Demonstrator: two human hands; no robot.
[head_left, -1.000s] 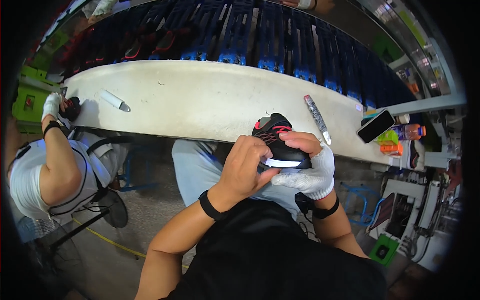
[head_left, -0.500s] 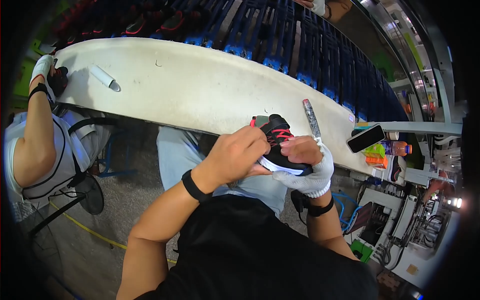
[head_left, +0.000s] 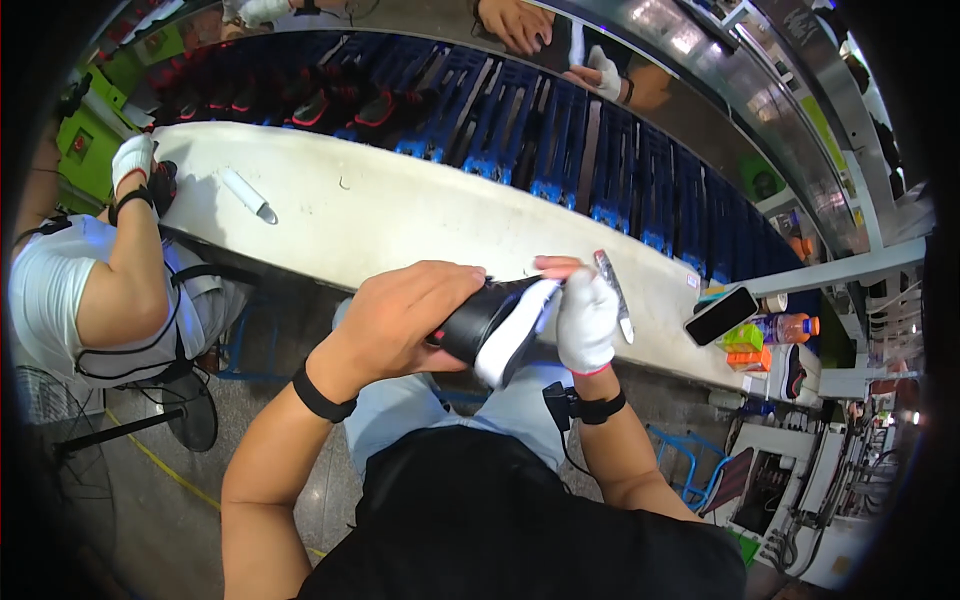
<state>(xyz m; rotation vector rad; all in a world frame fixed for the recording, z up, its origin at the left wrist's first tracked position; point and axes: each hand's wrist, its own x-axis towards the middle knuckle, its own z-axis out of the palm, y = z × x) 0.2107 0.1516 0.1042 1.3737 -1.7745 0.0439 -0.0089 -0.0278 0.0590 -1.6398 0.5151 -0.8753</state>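
A black sneaker with a white sole and a small red mark is held over my lap, at the near edge of the pale work surface. It is tipped sideways, its sole facing right. My bare left hand is wrapped around the black upper from the left. On the other side, my right hand, in a white glove that leaves some fingertips bare, closes at the far end of the sole. The sneaker's laces are hidden from view. Just right of the glove lies a slim grey pen-like tool with a red end.
Blue slatted racks run behind the pale surface, with dark red-trimmed shoes on them. A white tube lies left. At right are a phone, cartons, a bottle. A co-worker's gloved hand touches a dark shoe.
The sneaker has turned from laces up, sole down, to tipped sideways with its sole facing right. Both hands have shifted left with it, and my right thumb is off the laces.
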